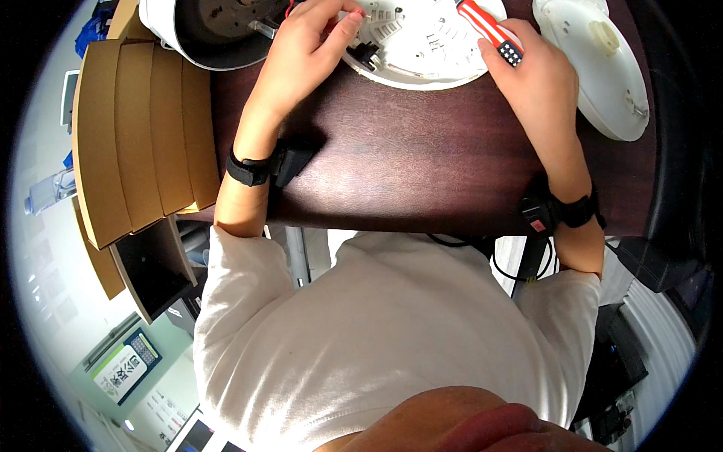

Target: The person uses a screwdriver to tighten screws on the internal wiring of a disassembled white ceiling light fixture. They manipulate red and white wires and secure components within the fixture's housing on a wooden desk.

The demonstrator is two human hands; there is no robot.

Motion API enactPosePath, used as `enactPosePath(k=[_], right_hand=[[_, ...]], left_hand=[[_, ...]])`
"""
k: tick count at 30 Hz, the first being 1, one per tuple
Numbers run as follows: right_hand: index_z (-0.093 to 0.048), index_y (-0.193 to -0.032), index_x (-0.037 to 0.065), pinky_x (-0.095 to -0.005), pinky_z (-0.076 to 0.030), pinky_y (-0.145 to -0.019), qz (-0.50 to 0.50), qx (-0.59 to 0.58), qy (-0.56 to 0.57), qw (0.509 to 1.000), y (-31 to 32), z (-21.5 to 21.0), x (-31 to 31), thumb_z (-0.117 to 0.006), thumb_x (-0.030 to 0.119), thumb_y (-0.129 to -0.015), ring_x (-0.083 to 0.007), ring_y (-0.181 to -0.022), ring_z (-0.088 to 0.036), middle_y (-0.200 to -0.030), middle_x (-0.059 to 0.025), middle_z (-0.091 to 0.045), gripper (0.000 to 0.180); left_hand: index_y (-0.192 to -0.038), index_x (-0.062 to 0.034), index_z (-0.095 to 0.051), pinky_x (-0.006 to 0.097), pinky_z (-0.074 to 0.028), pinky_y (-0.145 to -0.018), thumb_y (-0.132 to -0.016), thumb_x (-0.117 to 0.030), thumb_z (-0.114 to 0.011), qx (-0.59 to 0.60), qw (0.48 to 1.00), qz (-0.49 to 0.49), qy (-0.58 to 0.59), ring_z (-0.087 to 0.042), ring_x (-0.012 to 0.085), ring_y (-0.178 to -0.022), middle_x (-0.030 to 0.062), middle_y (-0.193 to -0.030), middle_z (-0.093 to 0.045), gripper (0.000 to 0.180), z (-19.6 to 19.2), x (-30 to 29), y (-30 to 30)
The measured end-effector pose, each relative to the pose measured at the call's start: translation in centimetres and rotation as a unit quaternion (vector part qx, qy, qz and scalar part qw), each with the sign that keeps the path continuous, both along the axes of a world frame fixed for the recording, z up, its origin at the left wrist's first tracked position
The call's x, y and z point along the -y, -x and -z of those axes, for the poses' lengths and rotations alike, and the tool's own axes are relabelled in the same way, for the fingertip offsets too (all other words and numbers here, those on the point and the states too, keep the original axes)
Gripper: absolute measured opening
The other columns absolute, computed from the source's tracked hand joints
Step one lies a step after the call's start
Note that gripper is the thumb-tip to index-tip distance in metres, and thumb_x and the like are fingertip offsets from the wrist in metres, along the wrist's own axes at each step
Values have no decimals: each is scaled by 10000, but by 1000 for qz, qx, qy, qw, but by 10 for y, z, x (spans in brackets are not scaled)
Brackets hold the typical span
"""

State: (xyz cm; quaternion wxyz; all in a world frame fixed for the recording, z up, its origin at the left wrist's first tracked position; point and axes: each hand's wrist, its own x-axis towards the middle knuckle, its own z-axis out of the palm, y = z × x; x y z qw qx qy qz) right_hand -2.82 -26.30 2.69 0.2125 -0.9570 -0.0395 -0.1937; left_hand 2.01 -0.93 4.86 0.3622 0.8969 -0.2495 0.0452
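A round white plastic base (pixel 414 56) with molded ribs and slots lies at the top of the view. My left hand (pixel 312 41) is over its left edge, thumb and fingers pinched together; what is between them is too small to make out. A dark connector-like piece (pixel 364 56) sits on the base below that hand. A bit of red wire (pixel 289 7) shows beside its fingers. My right hand (pixel 538 75) is closed around a screwdriver (pixel 489 30) with a red-and-white striped handle and a starred dark end, above the right rim. The screwdriver's shaft is out of view.
A white round pot-like housing (pixel 162 22) with a dark inside stands at the upper left. Right of my right hand lies a white round cover (pixel 602 75). Brown cardboard boxes (pixel 143 135) line the left side of the dark wooden table (pixel 407 166). Black straps circle both wrists.
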Motion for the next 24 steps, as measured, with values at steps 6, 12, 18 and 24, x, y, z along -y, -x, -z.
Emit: enactPosePath(k=[6,12,18,24], right_hand=[[-641,-942,71,-397,-514,-611,6,0,35,999,-4,-6,-1,-637,333,-807,-301,-702,-652,-805,-106,-670,295],[-635,-964,66,-378,-512,-645,16,-16,75,997,-9,-10,-5,-616,336,-827,-278,-763,-651,-879,-95,-664,303],[-627,-968,66,-385,-509,-659,-3,15,121,992,-15,-11,-7,-622,334,-830,-273,-829,-623,-901,-93,-620,302],[-627,-943,68,-397,-484,-701,-78,104,147,981,-24,-18,-18,-661,292,-799,-285,-866,-578,-849,-81,-587,269]], left_hand=[[-883,4,-625,249,-409,-634,-873,-216,-646,17,1000,11,1,-498,114,-698,46,-745,-538,221,4,-8,-2],[-809,-10,-623,273,-407,-632,-832,-178,-681,109,994,12,-9,-491,163,-682,49,-706,-551,179,6,-11,-4],[-777,-14,-611,288,-390,-628,-822,-159,-680,129,991,21,-21,-459,170,-657,33,-667,-537,167,5,-13,-4],[-799,-8,-623,292,-406,-647,-833,-187,-671,134,991,26,1,-481,177,-673,49,-688,-536,188,7,-14,-3]])
